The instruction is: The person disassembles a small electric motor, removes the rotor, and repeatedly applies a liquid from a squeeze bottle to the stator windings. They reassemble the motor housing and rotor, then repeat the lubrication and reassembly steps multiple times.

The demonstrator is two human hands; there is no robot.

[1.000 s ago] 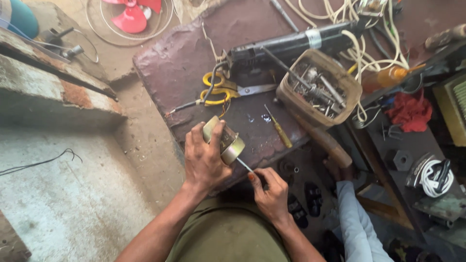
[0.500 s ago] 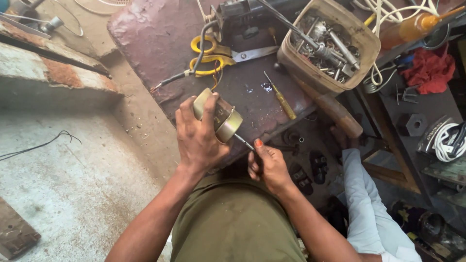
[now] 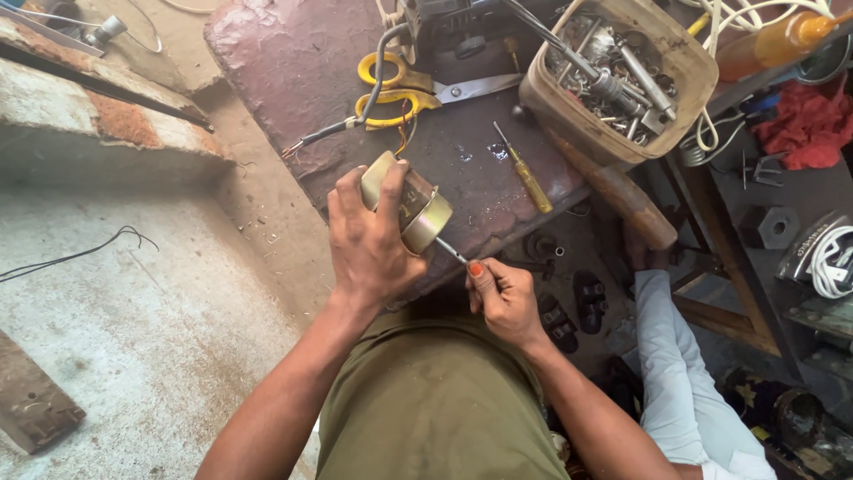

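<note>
Head view, largest item first: we note a dark reddish worktable (image 3: 293, 62) with a worn top, its near edge running just under both hands. On it stand a tan tub (image 3: 684, 67) full of metal parts, yellow-handled scissors (image 3: 400, 84) and a small yellow screwdriver (image 3: 529, 173), all well apart from the hands. The left hand (image 3: 369, 244) is wrapped around a small round motor (image 3: 410, 204), held in the air over the table's near edge. We judge the motor heavy for its bulk, rigid and smooth-sided, best gripped around its metal band as now. The right hand (image 3: 502, 298) is closed on a thin tool (image 3: 451, 252) whose tip meets the motor's lower face. Open room lies left over the concrete floor (image 3: 133, 338); to the right, a wooden handle (image 3: 622, 200) and shelves crowd close.
</note>
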